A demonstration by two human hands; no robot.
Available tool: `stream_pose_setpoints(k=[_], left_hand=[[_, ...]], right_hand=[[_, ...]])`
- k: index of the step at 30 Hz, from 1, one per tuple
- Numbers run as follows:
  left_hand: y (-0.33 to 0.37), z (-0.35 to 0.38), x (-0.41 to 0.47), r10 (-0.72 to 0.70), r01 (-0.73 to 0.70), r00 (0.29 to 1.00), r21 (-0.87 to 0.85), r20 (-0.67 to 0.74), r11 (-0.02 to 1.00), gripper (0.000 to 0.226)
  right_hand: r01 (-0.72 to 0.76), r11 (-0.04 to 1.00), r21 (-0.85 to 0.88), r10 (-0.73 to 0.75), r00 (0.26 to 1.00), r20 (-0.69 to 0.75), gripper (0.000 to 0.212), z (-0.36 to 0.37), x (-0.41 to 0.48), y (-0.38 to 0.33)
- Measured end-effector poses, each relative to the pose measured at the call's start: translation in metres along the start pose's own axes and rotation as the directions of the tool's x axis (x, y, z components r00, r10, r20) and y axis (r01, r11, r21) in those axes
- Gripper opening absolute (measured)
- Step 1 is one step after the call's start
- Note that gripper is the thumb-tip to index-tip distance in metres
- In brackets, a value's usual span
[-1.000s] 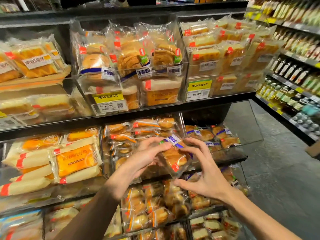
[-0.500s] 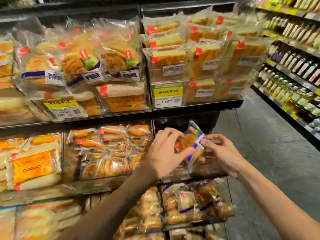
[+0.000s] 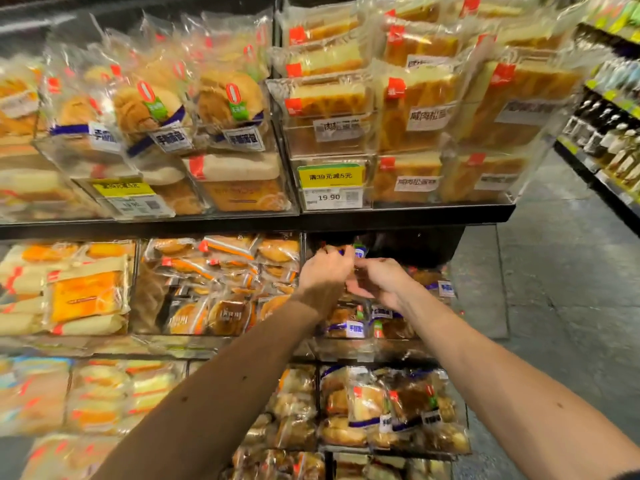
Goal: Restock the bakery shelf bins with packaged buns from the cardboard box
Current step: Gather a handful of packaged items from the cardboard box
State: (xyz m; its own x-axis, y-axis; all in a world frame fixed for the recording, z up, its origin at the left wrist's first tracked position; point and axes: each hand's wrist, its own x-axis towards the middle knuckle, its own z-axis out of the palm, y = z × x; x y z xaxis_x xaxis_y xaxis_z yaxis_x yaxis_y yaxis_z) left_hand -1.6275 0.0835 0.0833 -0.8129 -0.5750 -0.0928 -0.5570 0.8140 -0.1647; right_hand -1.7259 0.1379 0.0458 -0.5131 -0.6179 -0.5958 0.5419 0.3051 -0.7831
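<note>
Two hands are meeting on one packaged bun [image 3: 358, 251] just above the right-hand clear bin [image 3: 419, 346] on the middle shelf; the left hand [image 3: 325, 271] is curling its fingers round the pack's top, and the right hand [image 3: 381, 282] is pinching the wrapper from beside it; the hands are hiding most of the pack, with only a blue and green label corner showing. I am judging the pack to be light and soft, its film slick and crinkly, the bread inside easily squashed; holding it by the sealed wrapper edges, or lightly across the flat faces, is looking wiser than squeezing the middle. Similar packs [image 3: 348, 327] are lying in the bin below the hands; the cardboard box is not showing.
</note>
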Motion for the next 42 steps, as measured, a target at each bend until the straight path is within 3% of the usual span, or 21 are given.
stream_pose_setpoints(k=[7, 12, 17, 19, 22, 24, 27, 30, 34, 38, 42], left_hand=[[0.004, 0.007, 0.008, 0.006, -0.008, 0.999, 0.058, 0.044, 0.998, 0.059], [0.008, 0.004, 0.005, -0.04, 0.042, 0.983, -0.003, 0.178, 0.999, 0.052], [0.004, -0.003, -0.002, -0.03, 0.043, 0.984, -0.069, 0.176, 0.997, 0.059], [0.0, -0.005, -0.008, -0.002, 0.016, 0.99, -0.096, 0.141, 0.995, 0.057], [-0.007, -0.013, -0.022, 0.003, 0.01, 0.999, -0.265, 0.049, 0.964, 0.043], [-0.021, -0.03, -0.039, -0.02, 0.019, 1.0, -0.394, 0.002, 0.919, 0.027], [-0.056, -0.06, -0.071, -0.023, -0.019, 0.995, -0.419, -0.095, 0.908, 0.02], [-0.111, -0.091, -0.116, -0.065, -0.02, 0.976, -0.379, -0.209, 0.925, 0.018], [-0.197, -0.128, -0.205, -0.142, 0.058, 0.956, -0.308, -0.257, 0.95, 0.03], [-0.302, -0.127, -0.332, -0.301, 0.266, 0.915, -0.159, -0.27, 0.951, 0.055], [-0.385, -0.098, -0.477, -0.481, 0.49, 0.819, -0.055, -0.313, 0.87, 0.072]], right_hand=[[0.146, 0.898, -0.414, -0.229, 0.96, -0.159, 0.028, 0.0, 0.012, 0.009], [0.144, 0.848, -0.51, -0.212, 0.974, -0.079, 0.04, -0.013, 0.006, 0.009], [0.161, 0.802, -0.576, -0.223, 0.974, -0.039, 0.04, -0.026, -0.002, 0.01], [0.169, 0.765, -0.621, -0.247, 0.968, -0.041, 0.05, -0.031, -0.01, 0.01], [0.194, 0.664, -0.722, -0.335, 0.941, -0.056, 0.046, -0.034, -0.028, 0.008], [0.239, 0.557, -0.795, -0.393, 0.919, 0.002, 0.032, -0.024, -0.051, 0.001], [0.334, 0.385, -0.861, -0.455, 0.88, 0.137, 0.029, 0.005, -0.097, -0.017], [0.488, 0.214, -0.846, -0.526, 0.787, 0.321, 0.036, 0.054, -0.142, -0.031], [0.728, 0.018, -0.685, -0.529, 0.588, 0.612, 0.043, 0.149, -0.194, -0.026], [0.903, -0.121, -0.412, -0.426, 0.328, 0.843, 0.055, 0.277, -0.24, 0.03], [0.953, -0.209, -0.221, -0.266, 0.162, 0.95, 0.069, 0.414, -0.289, 0.107]])
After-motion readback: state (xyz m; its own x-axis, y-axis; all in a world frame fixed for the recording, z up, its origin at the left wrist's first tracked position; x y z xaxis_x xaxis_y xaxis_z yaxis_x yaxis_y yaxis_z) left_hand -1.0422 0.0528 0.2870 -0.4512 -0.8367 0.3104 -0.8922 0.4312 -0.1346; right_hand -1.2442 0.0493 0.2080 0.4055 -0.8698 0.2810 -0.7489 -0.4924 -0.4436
